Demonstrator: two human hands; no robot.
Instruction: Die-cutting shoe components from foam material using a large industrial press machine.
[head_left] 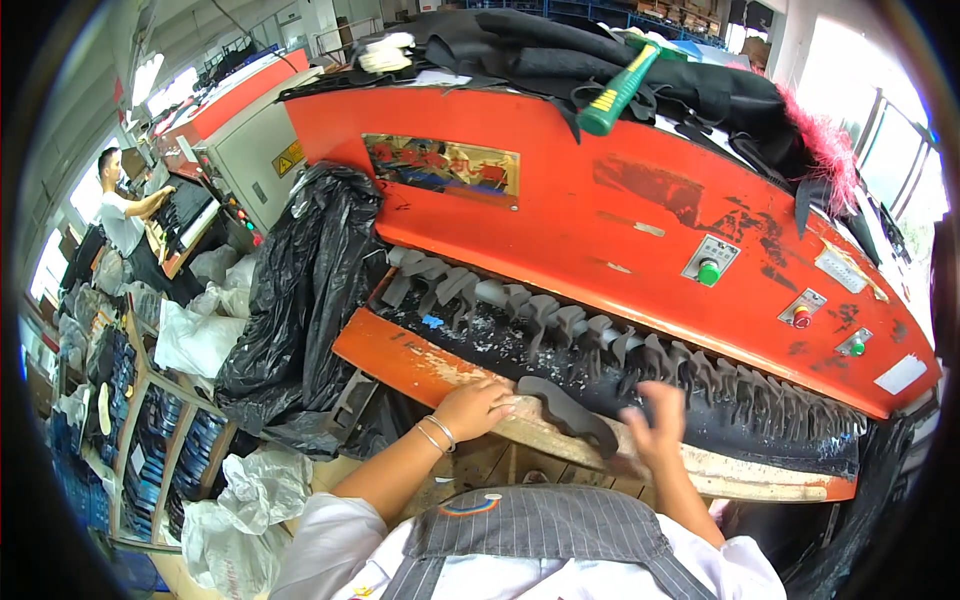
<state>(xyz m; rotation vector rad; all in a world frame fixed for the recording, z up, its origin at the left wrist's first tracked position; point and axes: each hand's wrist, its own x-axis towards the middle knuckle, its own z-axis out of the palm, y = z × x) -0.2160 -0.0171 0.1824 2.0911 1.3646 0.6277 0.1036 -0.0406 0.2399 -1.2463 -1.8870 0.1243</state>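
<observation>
1. Closest to you, below both hands, is your dark pinstriped apron (540, 535) with a rainbow patch, worn over a white shirt (325, 545).
2. Your left hand (474, 408) rests on the worn, pale front ledge (745, 482), fingers bent, two bangles (440, 433) at its wrist. Its fingertips meet the near end of the dark grey wavy-edged strip; I cannot tell whether they pinch it or only lie against it.
3. Your right hand (657, 422) is raised by the strip's other end, slightly blurred, its fingers partly spread and nothing visible in its grasp. I cannot tell whether it touches the strip.
4. The dark grey wavy-edged strip (568, 415) lies along the ledge, between your hands.
5. Beyond your hands is a black bed flecked with white, with a row of curled grey strips (530, 310) along its back.
6. Past them rises the orange-red machine housing (450, 225); beyond your right hand it carries a green button (709, 272) and a red button (801, 316).
7. To your left hand's left, a crumpled black plastic bag (300, 290) stands against the machine.
8. Farther up, black sheets (500, 50) and a green-handled tool (620, 95) lie on the housing.
9. Far beyond your left hand, a co-worker (122, 225) reaches over a dark surface.
</observation>
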